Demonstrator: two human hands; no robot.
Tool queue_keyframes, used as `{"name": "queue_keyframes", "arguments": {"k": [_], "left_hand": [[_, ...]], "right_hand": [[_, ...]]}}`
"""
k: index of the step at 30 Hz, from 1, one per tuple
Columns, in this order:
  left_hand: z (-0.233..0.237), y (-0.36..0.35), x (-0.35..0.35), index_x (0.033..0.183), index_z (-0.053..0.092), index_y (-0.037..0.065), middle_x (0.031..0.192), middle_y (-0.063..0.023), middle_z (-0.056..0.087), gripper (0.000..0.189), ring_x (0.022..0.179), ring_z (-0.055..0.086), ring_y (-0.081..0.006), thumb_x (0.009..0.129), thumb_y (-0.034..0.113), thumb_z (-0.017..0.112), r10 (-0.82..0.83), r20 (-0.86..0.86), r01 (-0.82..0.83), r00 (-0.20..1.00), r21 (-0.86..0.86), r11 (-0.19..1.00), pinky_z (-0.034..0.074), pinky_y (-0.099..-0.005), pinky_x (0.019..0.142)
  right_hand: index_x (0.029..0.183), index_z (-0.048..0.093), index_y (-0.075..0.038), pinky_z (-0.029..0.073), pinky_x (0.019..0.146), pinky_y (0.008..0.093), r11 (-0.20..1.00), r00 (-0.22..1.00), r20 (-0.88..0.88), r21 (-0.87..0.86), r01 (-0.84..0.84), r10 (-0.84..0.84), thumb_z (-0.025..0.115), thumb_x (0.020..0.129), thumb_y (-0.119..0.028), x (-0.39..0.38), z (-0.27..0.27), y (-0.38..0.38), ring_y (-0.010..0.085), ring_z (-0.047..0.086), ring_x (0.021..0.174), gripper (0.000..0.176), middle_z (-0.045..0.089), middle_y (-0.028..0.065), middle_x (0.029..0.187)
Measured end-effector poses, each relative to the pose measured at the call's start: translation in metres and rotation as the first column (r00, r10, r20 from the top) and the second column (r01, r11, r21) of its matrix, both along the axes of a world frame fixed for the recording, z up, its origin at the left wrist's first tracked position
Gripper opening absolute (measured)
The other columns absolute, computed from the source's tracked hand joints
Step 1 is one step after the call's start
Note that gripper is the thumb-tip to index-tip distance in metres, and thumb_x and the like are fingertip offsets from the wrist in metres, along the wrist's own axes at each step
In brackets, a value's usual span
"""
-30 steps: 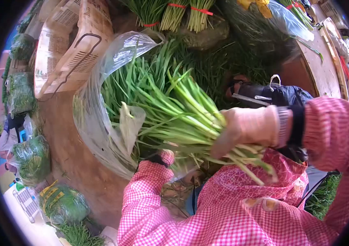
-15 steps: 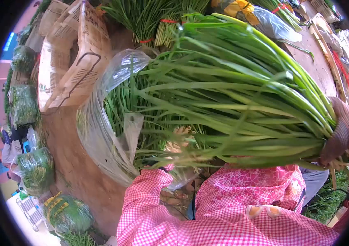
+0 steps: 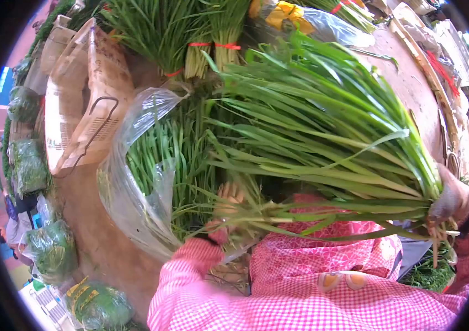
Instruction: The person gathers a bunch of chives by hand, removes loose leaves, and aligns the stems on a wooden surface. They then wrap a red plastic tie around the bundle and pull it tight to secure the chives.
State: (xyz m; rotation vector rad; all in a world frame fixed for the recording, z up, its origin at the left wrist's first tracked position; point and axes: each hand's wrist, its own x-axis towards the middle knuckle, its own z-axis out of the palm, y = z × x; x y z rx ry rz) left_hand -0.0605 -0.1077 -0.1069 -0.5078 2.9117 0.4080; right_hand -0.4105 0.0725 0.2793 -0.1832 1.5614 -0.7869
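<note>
My right hand, in a greyish glove, is closed round the stalk ends of a large bunch of garlic chives. Its long green leaves fan out to the left, above my lap. Beneath the leaf tips and loose strands is my left hand, blurred, its fingers stretched upward and touching or close to the strands. Whether any strand lies in its palm is hidden. Just left of it, a clear plastic bag lies opened round more chives.
Behind stand bundles of greens tied with red bands. A beige plastic crate with a metal handle is at the left. Wrapped bundles line the far left. A clear bag with yellow wrapping lies at the back.
My right hand has moved slightly left and down with the bunch, whose leaves have swung and spread. My left hand has shifted slightly left. The whole view has also shifted.
</note>
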Motion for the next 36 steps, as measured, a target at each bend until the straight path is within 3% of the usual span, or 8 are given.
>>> {"name": "queue_keyframes", "arguments": {"k": [4,8,10,11,12,25,30,36], "left_hand": [[0.124,0.034,-0.023,0.133,0.039,0.007,0.14,-0.0194,0.033,0.06,0.13,0.031,-0.0313,0.088,0.048,0.042,0.209,0.086,-0.133,0.974,0.966,0.221,0.025,-0.0493,0.106],[0.142,0.047,-0.058,0.134,0.037,0.009,0.136,-0.0152,0.04,0.056,0.13,0.031,-0.0315,0.092,0.045,0.041,0.513,0.403,0.375,0.758,0.375,-0.848,0.024,-0.0484,0.107],[0.137,0.049,-0.076,0.132,0.039,0.01,0.135,-0.0115,0.043,0.051,0.129,0.033,-0.0305,0.092,0.042,0.041,0.578,-0.016,-0.154,0.816,0.958,0.243,0.024,-0.0479,0.108],[0.116,0.049,-0.078,0.13,0.042,0.011,0.135,-0.0088,0.043,0.049,0.129,0.034,-0.0292,0.092,0.042,0.041,0.748,0.2,0.247,0.633,0.864,-0.44,0.024,-0.0486,0.108],[0.109,0.045,-0.086,0.127,0.046,0.012,0.136,-0.0062,0.043,0.047,0.128,0.035,-0.0279,0.092,0.042,0.041,0.685,0.506,0.672,0.524,0.247,-0.698,0.023,-0.0492,0.108],[0.269,-0.054,0.071,0.116,0.054,0.002,0.11,-0.0108,0.06,0.034,0.078,0.057,-0.0112,0.091,0.025,0.052,0.964,0.002,0.109,-0.267,0.994,0.028,0.051,-0.0254,0.068],[0.343,-0.004,-0.034,0.113,0.049,-0.006,0.11,-0.0167,0.056,0.039,0.042,0.042,-0.0066,0.087,0.022,0.054,0.914,0.199,0.126,0.353,0.958,-0.258,0.042,-0.0205,0.036],[0.368,0.029,-0.231,0.136,0.027,-0.004,0.128,-0.0228,0.046,0.05,0.088,0.057,-0.0186,0.094,0.019,0.042,0.36,-0.027,0.276,0.932,0.697,-0.662,0.054,-0.0312,0.066]], "right_hand": [[0.123,0.048,0.0,0.05,0.078,0.0306,0.992,0.979,0.169,-0.019,0.122,-0.117,0.081,0.046,-0.002,0.008,-0.021,0.005,0.0191,0.06,0.094,0.083,0.061,0.0117,0.11],[0.124,0.047,0.0,0.05,0.08,0.0308,0.995,0.964,0.245,0.02,0.098,-0.1,0.081,0.047,-0.002,0.003,-0.03,0.012,0.0198,0.06,0.097,0.084,0.06,0.0126,0.112],[0.127,0.043,0.001,0.048,0.084,0.0318,0.989,0.958,0.246,0.041,0.139,-0.145,0.083,0.046,-0.008,0.011,-0.025,0.004,0.0204,0.058,0.101,0.091,0.058,0.0137,0.116],[0.13,0.041,0.003,0.048,0.087,0.0326,0.983,0.954,0.237,0.055,0.173,-0.181,0.085,0.045,-0.012,0.015,-0.021,0.002,0.0209,0.057,0.104,0.096,0.057,0.0143,0.118],[0.129,0.042,0.002,0.047,0.087,0.0324,0.987,0.96,0.228,0.067,0.149,-0.161,0.086,0.046,-0.014,0.013,-0.018,0.003,0.0202,0.057,0.104,0.096,0.058,0.0135,0.116],[0.124,0.047,0.0,0.05,0.08,0.0296,0.942,0.922,0.353,-0.225,0.247,-0.158,0.081,0.047,-0.007,-0.016,-0.05,0.071,0.0169,0.061,0.09,0.085,0.062,0.0105,0.108],[0.126,0.042,0.005,0.049,0.085,0.0349,0.857,0.963,0.178,-0.444,0.262,-0.203,0.087,0.049,-0.021,-0.026,-0.054,0.089,0.0231,0.058,0.1,0.092,0.057,0.0157,0.116],[0.112,0.051,0.003,0.049,0.082,0.0315,0.763,0.937,-0.136,-0.623,0.172,-0.322,0.076,0.062,-0.014,-0.057,0.005,0.126,0.0209,0.059,0.094,0.058,0.058,0.0124,0.109]]}}
